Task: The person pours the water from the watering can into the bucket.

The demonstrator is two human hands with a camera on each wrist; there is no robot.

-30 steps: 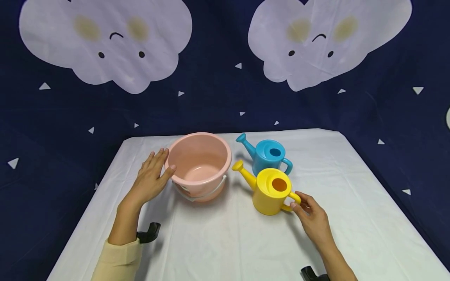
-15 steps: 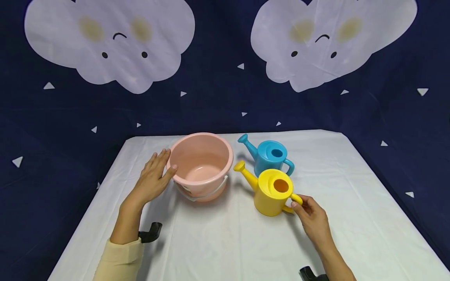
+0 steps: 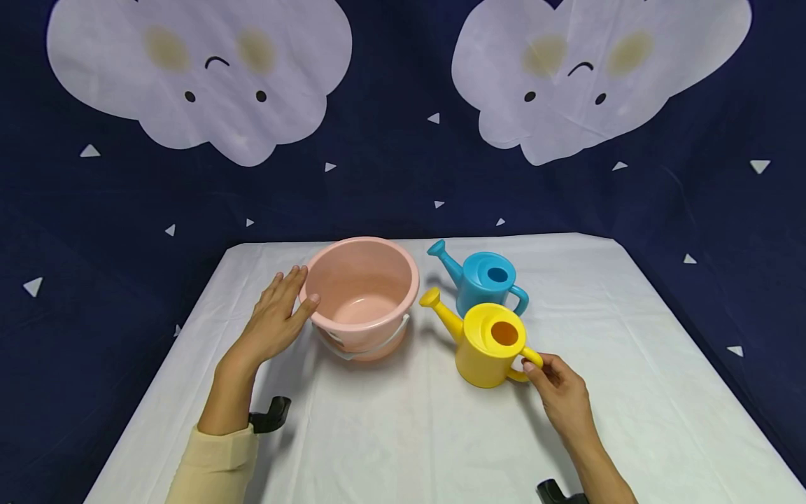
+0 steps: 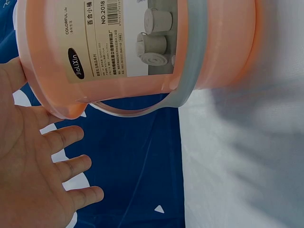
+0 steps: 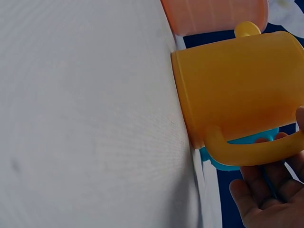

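A pink bucket stands upright on the white cloth, its pale bail handle hanging down. My left hand rests against its left rim, with the fingers straight and the thumb at the rim's edge. Right of the bucket is a yellow watering can, upright, spout to the left. My right hand holds its handle between thumb and fingers; the fingers go behind the handle in the right wrist view. Just behind the yellow can stands a blue watering can, partly covered by it.
The white-clothed table ends at a dark blue curtain printed with clouds and small triangles. A paper label is on the bucket's side. Black wrist mounts sit on the forearms.
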